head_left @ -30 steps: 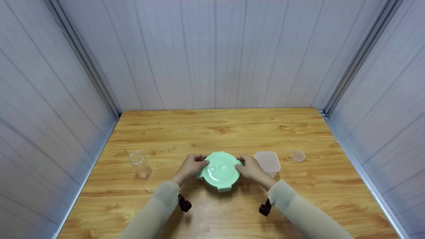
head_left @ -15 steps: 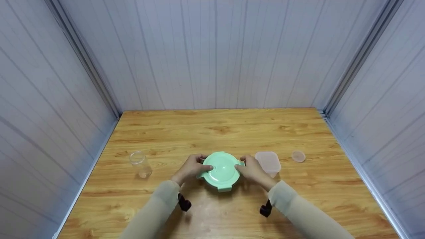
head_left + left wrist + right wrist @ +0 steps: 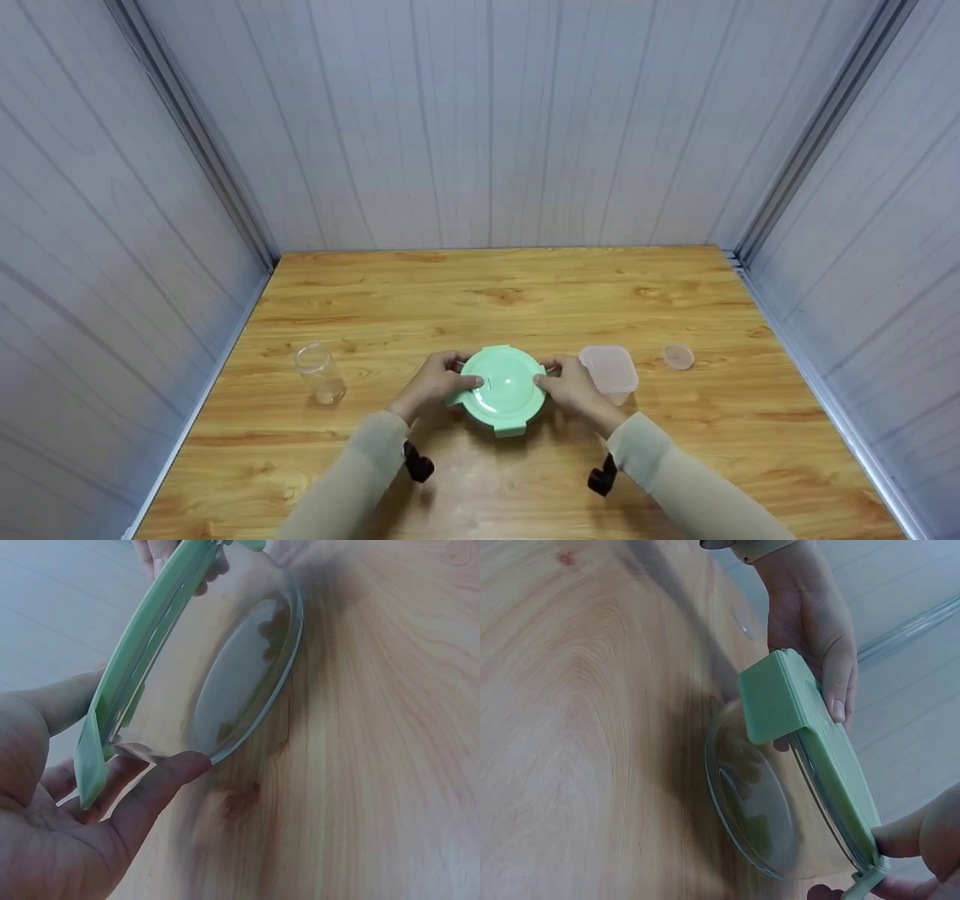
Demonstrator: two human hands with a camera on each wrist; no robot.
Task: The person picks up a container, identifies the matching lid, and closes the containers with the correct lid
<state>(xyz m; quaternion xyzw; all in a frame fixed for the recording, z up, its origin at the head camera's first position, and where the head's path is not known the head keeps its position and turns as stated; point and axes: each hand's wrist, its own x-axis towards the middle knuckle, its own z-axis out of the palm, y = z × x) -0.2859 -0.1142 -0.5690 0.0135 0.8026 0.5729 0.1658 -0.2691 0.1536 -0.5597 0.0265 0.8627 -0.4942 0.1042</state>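
Note:
A glass bowl (image 3: 240, 682) with a mint-green clip lid (image 3: 502, 386) stands on the wooden table (image 3: 487, 300), near its front middle. My left hand (image 3: 439, 381) grips the bowl's left side, thumb on the lid and fingers against the glass. My right hand (image 3: 566, 384) grips the right side the same way, thumb on the lid's rim. In the right wrist view a lid latch (image 3: 776, 694) hangs down over the glass bowl (image 3: 757, 802), with the left hand (image 3: 817, 622) behind it. The front latch (image 3: 510, 430) points toward me.
A small clear jar (image 3: 319, 373) stands left of the bowl. A square translucent container (image 3: 609, 369) sits just right of my right hand, with a small round cap (image 3: 678, 356) beyond it. Grey panel walls enclose the table on three sides.
Both thumbs have slid inward onto the green lid. The bowl stays in the same place on the table.

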